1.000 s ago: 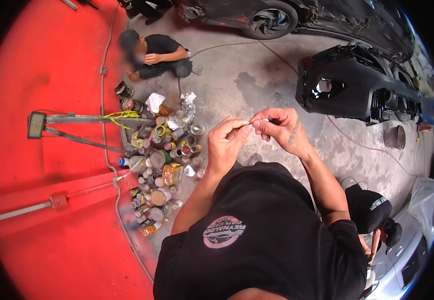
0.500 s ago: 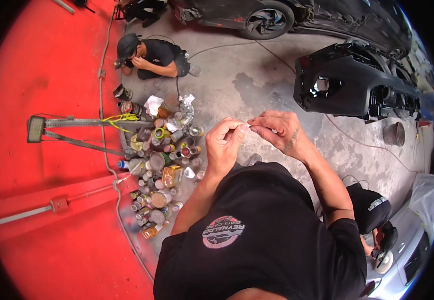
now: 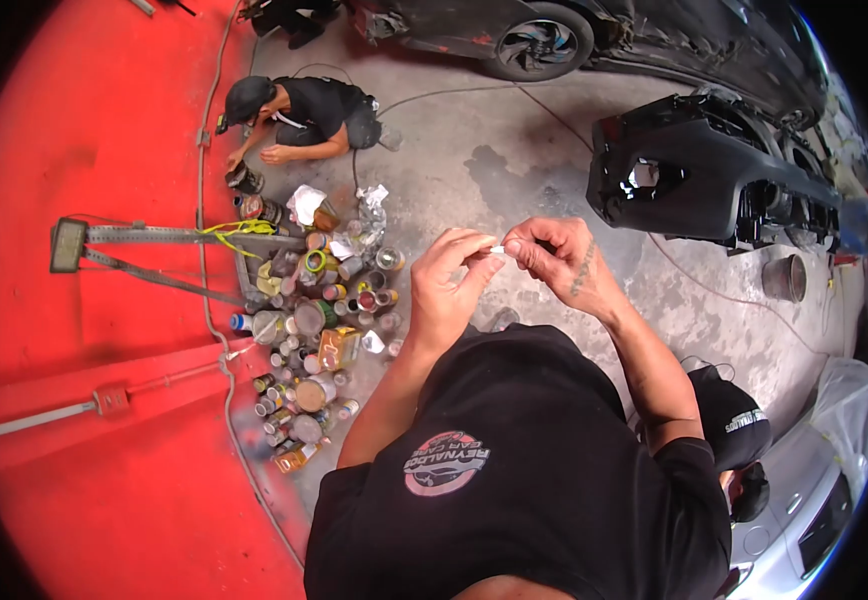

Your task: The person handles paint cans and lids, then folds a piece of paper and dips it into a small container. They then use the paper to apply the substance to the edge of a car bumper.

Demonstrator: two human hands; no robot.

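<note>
Cans (image 3: 309, 318) left, bumper (image 3: 689, 175) right (car (image 3: 444, 28) just beyond)

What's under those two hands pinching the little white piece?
Grey floor shows between and around the left hand and the right hand. What lies directly beneath them is covered, and their fingertips hide part of the white piece.

Head-worn, the view looks down (and forward) close over the shirt (image 3: 564, 470).

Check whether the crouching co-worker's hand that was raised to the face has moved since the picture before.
Yes: judged against the dark can, the co-worker's hand has moved down in the view, closer to that can.
</note>
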